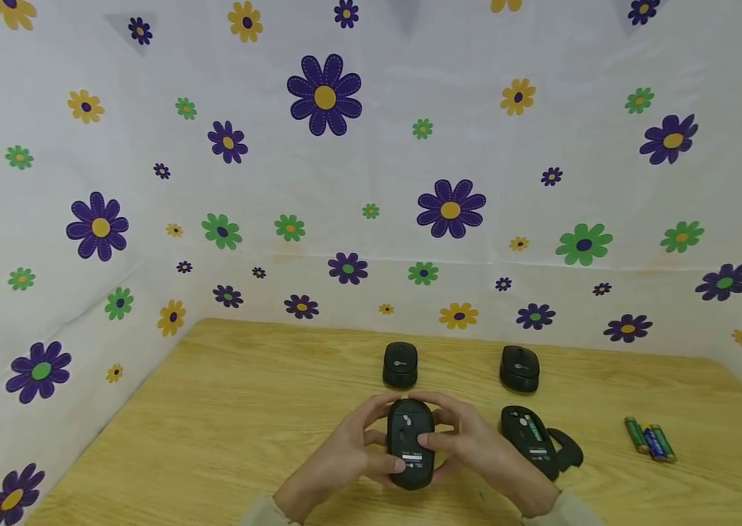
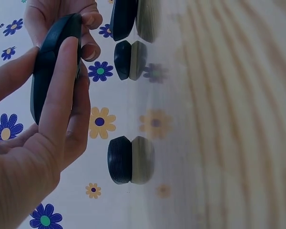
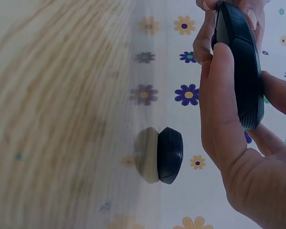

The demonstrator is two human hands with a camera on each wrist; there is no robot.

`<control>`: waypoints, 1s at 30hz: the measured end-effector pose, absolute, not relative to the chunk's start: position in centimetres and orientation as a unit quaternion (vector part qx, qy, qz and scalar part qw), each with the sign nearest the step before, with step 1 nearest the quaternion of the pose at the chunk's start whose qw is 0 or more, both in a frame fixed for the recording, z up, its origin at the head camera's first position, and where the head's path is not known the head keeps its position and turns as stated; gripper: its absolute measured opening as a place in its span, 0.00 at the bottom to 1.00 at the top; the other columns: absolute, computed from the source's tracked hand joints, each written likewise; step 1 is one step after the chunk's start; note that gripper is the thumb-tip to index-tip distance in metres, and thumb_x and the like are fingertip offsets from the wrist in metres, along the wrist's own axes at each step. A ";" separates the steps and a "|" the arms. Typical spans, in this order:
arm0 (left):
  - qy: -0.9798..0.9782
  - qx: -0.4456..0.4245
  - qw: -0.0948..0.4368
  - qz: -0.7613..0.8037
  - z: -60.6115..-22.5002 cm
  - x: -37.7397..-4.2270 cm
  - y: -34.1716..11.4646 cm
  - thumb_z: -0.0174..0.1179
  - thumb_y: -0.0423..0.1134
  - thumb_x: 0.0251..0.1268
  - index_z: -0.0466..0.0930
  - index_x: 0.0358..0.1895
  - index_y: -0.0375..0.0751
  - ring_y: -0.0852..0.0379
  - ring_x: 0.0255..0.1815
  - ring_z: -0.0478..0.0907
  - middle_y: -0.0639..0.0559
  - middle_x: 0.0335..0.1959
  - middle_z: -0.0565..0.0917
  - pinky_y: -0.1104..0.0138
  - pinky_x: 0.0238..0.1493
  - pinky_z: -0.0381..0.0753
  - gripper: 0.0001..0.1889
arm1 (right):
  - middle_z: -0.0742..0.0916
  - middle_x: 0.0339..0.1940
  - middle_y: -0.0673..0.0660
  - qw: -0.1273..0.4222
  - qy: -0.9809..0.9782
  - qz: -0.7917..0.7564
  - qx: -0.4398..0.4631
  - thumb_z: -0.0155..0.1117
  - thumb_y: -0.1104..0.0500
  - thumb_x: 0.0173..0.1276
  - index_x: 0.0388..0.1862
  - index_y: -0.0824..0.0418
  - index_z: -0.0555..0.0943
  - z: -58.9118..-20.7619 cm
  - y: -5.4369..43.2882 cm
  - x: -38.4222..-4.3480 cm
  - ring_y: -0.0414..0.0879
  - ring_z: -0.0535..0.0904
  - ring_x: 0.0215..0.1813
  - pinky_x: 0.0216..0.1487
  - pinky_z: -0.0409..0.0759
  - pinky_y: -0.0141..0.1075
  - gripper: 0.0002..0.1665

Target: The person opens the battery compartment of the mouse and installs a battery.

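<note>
A black computer mouse (image 1: 410, 427) is held underside up above the table, its label and switch facing the head camera. My left hand (image 1: 353, 444) grips its left side, thumb on the underside near the label. From the right, my right hand (image 1: 466, 438) grips it too, its thumb on the underside's edge. Both wrist views show the held mouse (image 2: 47, 71) edge-on between fingers and thumbs of the two hands. Right of my hands lies another mouse (image 1: 524, 432), bottom up and opened, with a green battery (image 1: 533, 428) inside and its curved cover (image 1: 566, 447) beside it.
Two more black mice stand upright farther back: one mouse (image 1: 400, 365) straight ahead, the other mouse (image 1: 519, 370) to its right. Three loose batteries (image 1: 653, 443), two green and one blue, lie at the right on the wooden table (image 1: 226, 409). A flowered cloth (image 1: 384, 161) rises behind.
</note>
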State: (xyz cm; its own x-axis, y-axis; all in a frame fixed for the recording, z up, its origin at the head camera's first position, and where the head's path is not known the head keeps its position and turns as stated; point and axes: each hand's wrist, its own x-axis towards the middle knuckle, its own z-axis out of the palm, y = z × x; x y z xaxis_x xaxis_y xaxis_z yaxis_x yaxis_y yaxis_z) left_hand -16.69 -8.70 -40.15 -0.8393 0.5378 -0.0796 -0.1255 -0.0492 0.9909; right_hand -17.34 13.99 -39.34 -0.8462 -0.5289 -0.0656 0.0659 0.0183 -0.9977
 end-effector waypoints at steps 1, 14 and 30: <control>0.648 0.160 0.235 0.706 -40.1 -16.7 -8.7 0.64 0.17 0.55 0.61 0.76 0.41 0.47 0.51 0.79 0.38 0.72 0.64 0.52 0.37 0.90 0.44 | 0.79 0.48 0.65 0.217 0.680 -0.679 -0.169 0.63 0.68 0.70 0.76 0.70 0.61 -39.3 14.0 -17.3 0.54 0.84 0.46 0.31 0.89 0.47 0.38; 0.653 0.158 0.229 0.704 -39.5 -16.5 -8.6 0.64 0.17 0.53 0.62 0.76 0.41 0.47 0.50 0.79 0.39 0.73 0.63 0.54 0.35 0.90 0.44 | 0.81 0.46 0.63 0.188 0.698 -0.669 -0.170 0.62 0.70 0.71 0.75 0.70 0.64 -39.0 13.7 -17.1 0.54 0.84 0.45 0.29 0.89 0.48 0.35; 0.655 0.151 0.233 0.703 -39.7 -16.6 -8.6 0.64 0.18 0.54 0.62 0.76 0.43 0.47 0.50 0.79 0.40 0.74 0.63 0.53 0.37 0.90 0.44 | 0.78 0.50 0.65 0.189 0.708 -0.663 -0.151 0.61 0.73 0.72 0.75 0.68 0.64 -39.2 13.5 -16.8 0.55 0.82 0.44 0.32 0.89 0.50 0.34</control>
